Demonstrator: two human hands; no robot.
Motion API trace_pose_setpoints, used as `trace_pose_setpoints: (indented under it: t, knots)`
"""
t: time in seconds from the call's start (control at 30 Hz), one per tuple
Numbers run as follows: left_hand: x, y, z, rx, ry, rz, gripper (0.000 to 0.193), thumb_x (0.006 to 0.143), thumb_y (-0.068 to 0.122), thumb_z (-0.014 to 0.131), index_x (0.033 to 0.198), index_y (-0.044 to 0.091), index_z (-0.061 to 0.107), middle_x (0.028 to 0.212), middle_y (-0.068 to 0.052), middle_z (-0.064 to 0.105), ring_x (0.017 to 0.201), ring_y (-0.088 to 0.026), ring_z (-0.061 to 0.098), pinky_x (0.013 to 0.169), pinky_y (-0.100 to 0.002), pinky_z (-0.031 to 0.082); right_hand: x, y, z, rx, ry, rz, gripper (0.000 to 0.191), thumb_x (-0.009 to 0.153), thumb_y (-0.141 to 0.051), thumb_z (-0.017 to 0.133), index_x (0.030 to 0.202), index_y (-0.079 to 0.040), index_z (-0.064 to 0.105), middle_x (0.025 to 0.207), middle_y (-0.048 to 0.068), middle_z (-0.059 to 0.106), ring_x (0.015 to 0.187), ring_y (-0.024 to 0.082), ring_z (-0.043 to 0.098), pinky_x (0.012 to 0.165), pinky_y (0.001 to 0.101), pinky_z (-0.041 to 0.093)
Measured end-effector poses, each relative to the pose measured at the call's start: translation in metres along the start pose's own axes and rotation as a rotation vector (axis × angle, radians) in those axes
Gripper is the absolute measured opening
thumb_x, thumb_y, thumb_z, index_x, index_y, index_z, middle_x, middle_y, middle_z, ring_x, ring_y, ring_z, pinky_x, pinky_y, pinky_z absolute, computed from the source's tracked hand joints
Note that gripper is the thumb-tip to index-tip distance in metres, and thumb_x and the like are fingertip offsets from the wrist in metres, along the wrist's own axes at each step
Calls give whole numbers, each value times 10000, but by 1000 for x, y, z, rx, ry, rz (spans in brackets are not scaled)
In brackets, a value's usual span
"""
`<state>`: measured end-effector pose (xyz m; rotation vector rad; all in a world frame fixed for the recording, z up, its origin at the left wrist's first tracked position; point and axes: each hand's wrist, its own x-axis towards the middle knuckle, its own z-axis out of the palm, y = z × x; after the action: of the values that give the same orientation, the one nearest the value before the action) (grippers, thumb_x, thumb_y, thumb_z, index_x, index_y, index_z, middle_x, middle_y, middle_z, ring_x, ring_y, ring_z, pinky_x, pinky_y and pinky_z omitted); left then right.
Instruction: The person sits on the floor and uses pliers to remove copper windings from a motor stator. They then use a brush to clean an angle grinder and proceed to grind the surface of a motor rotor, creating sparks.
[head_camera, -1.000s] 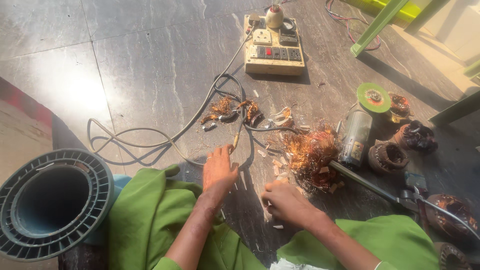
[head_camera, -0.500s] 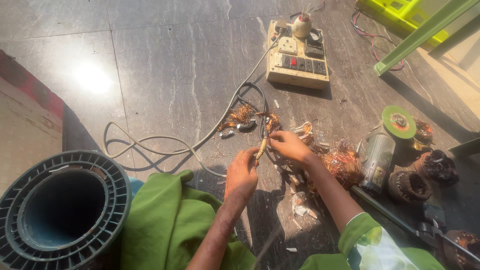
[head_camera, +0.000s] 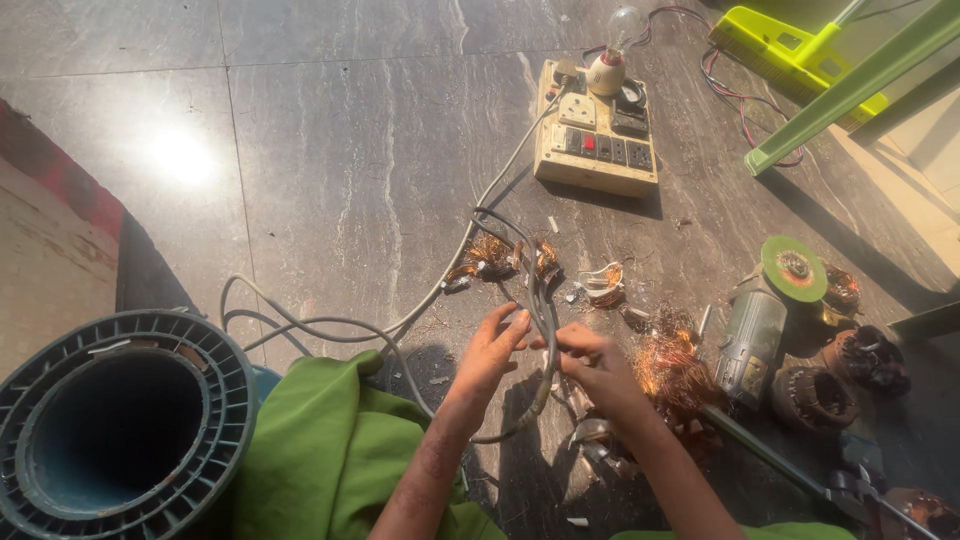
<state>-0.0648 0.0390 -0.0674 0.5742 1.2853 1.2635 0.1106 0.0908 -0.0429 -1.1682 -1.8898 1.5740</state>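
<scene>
Both the left hand and right hand pinched a looped grey rubber cable above the dark stone floor. Nearby frayed copper winding scraps could probably prick the fingers if the grip slipped.

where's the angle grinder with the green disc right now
In the head view the angle grinder lies on the floor at the right, beside the tangle of copper wire and just right of the person's right hand.
</scene>
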Motion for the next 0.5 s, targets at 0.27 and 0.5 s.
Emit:
trace_pose_setpoints:
  t: [0.27, 0.5]
  knots:
    - [-9, -5, 6, -20, -118, 92, 524, 936, 252, 641, 1444, 159, 548, 1029, -72, 676, 965, -153, 694, 806, -339, 576, -49, 3, 28, -246, -112, 127, 263, 825, -67, 736, 1084, -111, 754, 1144, -14, 684, 1111, 153, 730, 957, 314, 607]
    - [-20, -1, 14, -64, 58, 55, 421, 1010, 136, 473, 1426, 131, 544, 967, -77, 622, 658, -112, 647, 562, -242, 553, -3, -8, -16, 50, 12, -39, 263, 748, 40, 666, 975, -50, 765, 1232, 83, 722, 1202, 222, 671, 1040, 421, 538]
